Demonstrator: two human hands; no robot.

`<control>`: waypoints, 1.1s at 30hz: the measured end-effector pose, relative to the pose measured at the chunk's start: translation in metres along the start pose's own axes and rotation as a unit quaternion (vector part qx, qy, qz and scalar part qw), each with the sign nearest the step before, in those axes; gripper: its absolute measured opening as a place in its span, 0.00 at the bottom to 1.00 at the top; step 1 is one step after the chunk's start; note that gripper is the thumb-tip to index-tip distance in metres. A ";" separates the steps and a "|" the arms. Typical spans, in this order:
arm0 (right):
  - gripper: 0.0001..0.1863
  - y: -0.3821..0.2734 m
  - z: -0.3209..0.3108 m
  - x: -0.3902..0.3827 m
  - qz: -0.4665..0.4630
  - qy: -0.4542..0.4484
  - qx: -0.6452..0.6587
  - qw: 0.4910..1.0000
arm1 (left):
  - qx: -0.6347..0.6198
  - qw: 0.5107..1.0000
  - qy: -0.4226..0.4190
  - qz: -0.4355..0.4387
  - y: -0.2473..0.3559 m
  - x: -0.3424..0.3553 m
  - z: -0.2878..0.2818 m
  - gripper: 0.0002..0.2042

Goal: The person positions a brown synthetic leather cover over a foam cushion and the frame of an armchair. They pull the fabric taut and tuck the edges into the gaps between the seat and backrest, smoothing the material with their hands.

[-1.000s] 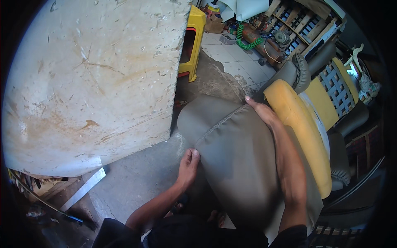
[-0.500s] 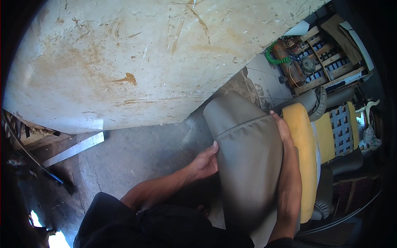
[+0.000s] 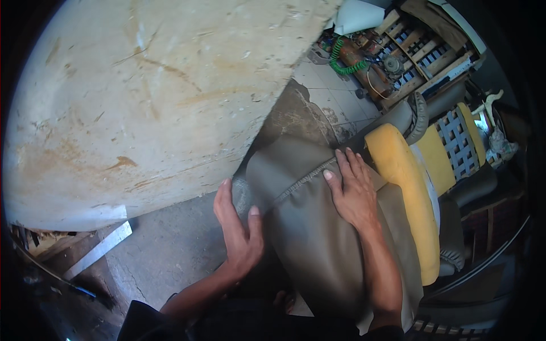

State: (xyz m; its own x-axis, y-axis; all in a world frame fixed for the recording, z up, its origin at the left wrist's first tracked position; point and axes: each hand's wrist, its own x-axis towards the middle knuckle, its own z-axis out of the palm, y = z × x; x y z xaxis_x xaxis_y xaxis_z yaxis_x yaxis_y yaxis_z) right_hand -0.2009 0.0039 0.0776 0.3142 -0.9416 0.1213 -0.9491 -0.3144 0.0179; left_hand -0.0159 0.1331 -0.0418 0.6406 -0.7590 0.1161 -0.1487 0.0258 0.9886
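Observation:
A grey-brown vinyl-covered cushion piece (image 3: 318, 238) with a gathered seam across its upper part stands in front of me. My right hand (image 3: 355, 190) lies on its cover just below the seam, fingers stretched out and thumb apart. Just off the cover's left side, my left hand (image 3: 239, 236) is held open with thumb and fingers spread, nothing between them. I cannot tell if its thumb touches the vinyl. Right of the cushion piece is a bare yellow foam pad (image 3: 406, 199), partly behind the loose cover edge.
A large worn whitish tabletop (image 3: 142, 108) fills the upper left. At the upper right are a rusty compressor tank (image 3: 367, 74) with a green coiled hose (image 3: 341, 62) and a wooden frame (image 3: 421, 62). Seat parts with woven webbing (image 3: 460, 150) stand at right.
Both hands have gone from gripping the cover's sides to open. My left hand has moved left, off the vinyl; my right now lies on the cover. The view has shifted.

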 end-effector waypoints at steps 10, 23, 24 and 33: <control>0.33 0.051 -0.011 -0.117 0.105 0.050 -0.010 0.993 | 0.158 0.910 -0.285 0.255 0.030 0.048 0.056 0.26; 0.25 0.120 -0.049 -0.422 0.659 0.285 -0.140 0.682 | 0.069 0.915 -0.334 0.214 -0.002 0.049 0.058 0.24; 0.25 0.118 -0.054 -0.433 0.664 0.295 -0.138 0.673 | 0.063 0.912 -0.337 0.227 0.000 0.052 0.056 0.24; 0.16 0.071 -0.021 -0.521 0.687 0.431 0.173 0.558 | 0.047 0.752 -0.452 0.478 0.188 -0.094 0.118 0.14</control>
State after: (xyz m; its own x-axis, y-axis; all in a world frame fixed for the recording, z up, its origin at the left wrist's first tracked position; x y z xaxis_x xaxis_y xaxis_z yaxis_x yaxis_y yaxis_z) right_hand -0.4325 0.4743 0.0366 -0.9745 0.0397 0.2207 -0.1737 0.4889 -0.8549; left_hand -0.1925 0.1322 0.1218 -0.5600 -0.5563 0.6140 -0.2945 0.8263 0.4800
